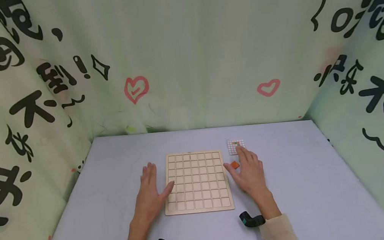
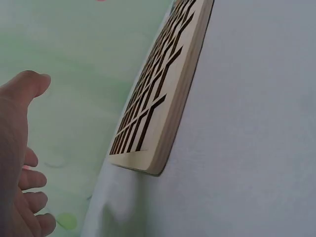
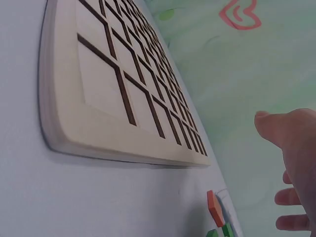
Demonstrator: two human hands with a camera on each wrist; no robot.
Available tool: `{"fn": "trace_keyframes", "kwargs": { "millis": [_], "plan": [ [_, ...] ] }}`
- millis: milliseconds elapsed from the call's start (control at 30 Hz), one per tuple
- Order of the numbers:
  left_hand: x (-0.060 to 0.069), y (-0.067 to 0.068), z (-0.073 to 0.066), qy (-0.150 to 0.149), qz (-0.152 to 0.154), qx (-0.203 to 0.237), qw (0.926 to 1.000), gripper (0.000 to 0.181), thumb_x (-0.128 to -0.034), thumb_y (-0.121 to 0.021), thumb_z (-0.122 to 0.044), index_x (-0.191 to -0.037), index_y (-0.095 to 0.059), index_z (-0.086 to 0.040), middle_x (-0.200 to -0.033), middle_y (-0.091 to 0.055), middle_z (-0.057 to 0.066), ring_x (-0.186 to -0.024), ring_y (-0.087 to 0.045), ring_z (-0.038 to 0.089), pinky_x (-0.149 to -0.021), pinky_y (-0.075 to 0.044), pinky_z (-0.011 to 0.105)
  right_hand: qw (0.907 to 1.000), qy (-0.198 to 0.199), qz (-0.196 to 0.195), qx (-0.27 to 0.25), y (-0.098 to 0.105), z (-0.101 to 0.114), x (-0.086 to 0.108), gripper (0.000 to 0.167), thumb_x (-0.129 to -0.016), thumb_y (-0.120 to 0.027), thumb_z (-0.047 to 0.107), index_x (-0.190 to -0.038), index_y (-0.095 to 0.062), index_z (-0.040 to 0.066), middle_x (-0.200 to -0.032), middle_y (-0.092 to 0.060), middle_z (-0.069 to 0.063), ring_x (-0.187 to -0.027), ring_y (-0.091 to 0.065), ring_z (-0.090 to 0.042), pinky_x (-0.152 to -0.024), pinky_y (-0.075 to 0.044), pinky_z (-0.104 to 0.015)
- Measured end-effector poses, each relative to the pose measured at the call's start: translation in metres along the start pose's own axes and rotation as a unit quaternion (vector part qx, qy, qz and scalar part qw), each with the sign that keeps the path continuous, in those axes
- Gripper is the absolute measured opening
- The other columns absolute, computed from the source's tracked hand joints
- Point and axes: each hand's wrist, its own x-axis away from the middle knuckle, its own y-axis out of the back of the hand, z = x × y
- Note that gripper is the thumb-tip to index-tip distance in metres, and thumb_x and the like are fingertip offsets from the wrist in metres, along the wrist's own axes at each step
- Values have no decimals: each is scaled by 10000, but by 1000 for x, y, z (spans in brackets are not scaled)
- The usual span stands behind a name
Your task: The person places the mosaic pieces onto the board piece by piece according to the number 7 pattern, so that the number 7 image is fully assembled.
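Observation:
A pale wooden board with a grid of square recesses (image 1: 196, 178) lies flat on the table. My left hand (image 1: 149, 198) is at its left side, fingers extended, the thumb reaching over the board's edge; in the left wrist view this hand (image 2: 17, 163) holds nothing. Past the board's right edge is my right hand (image 1: 250, 174), its thumb spread from the fingers. An orange tile (image 1: 234, 164) shows between thumb and forefinger, on the table. Green pieces (image 3: 227, 230) appear beside it in the right wrist view; the hand hides them from the head view.
A small printed grid card (image 1: 231, 149) with coloured squares lies beyond the right fingertips, partly covered by them. The white table (image 1: 126, 148) ends at a pale green curtain (image 1: 193, 59) with black writing and red hearts. Each wrist wears a black camera (image 1: 252, 220).

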Motion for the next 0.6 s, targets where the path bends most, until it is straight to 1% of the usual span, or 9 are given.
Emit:
{"fn": "trace_keyframes", "kwargs": {
  "millis": [133, 267, 433, 600],
  "plan": [
    [4, -4, 3, -6, 103, 63, 9999, 937, -926, -647, -511, -1572, -231, 27, -1672, -200, 172, -1564, -142, 362, -1264, -220, 556, 9999, -26, -125, -59, -3, -2, 0, 801, -940, -615, 520, -1527, -381, 28, -1510, -450, -218, -1355, -411, -437, -1014, -412, -635],
    [9, -9, 6, 49, 224, 149, 9996, 949, -932, -627, -539, -1570, -223, 36, -1672, -196, 175, -1562, -157, 356, -1271, -214, 537, 9997, -45, -206, -97, -7, -5, -2, 772, -938, -628, 505, -1507, -417, 28, -1469, -488, -233, -1324, -433, -450, -1005, -415, -631],
    [17, -16, 10, 115, 361, 301, 9988, 960, -935, -611, -570, -1576, -213, 24, -1673, -201, 165, -1563, -170, 327, -1281, -208, 500, 9997, -133, -197, -83, -12, -10, -3, 736, -932, -653, 481, -1473, -461, 21, -1411, -523, -243, -1298, -449, -449, -1014, -413, -617],
    [21, -20, 12, 176, 448, 316, 9983, 959, -928, -612, -580, -1571, -234, 22, -1666, -223, 166, -1557, -193, 327, -1272, -232, 503, 9996, -198, -192, -70, -17, -14, -3, 708, -923, -671, 466, -1443, -498, 19, -1342, -546, -253, -1247, -472, -441, -980, -429, -590]
  ]
}}
